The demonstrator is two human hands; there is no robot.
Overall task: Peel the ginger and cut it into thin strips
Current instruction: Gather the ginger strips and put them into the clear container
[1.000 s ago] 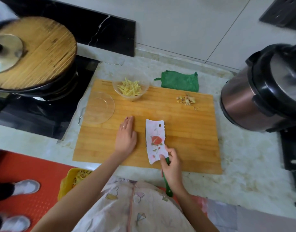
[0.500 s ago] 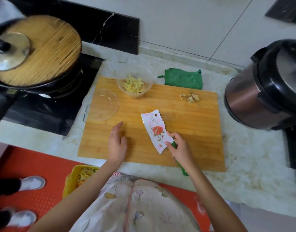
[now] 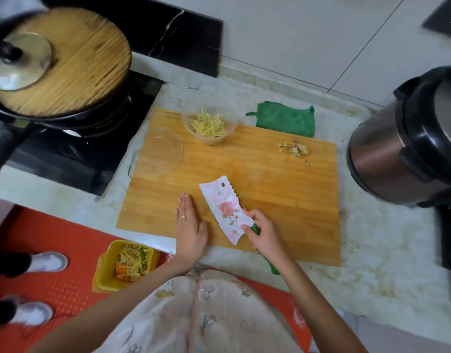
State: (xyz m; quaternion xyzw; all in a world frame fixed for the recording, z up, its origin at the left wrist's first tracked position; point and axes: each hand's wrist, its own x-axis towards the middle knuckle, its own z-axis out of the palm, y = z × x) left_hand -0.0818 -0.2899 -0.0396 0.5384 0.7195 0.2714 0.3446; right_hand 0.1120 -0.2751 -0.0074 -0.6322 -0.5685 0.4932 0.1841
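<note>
Ginger strips [image 3: 206, 124] sit heaped in the clear bowl [image 3: 212, 141] at the far edge of the cutting board [image 3: 270, 179], so the slicing looks done. No whole ginger shows on the board, just a small pile of peel scraps [image 3: 294, 149] near the far right corner. The left hand [image 3: 190, 231] lies flat on the near board, fingers straight and together. The right hand [image 3: 264, 233] curls round the green handle of the knife [image 3: 225, 212], whose blade lies flat on the wood. What's left, I'd judge, is tidying away those scraps.
</note>
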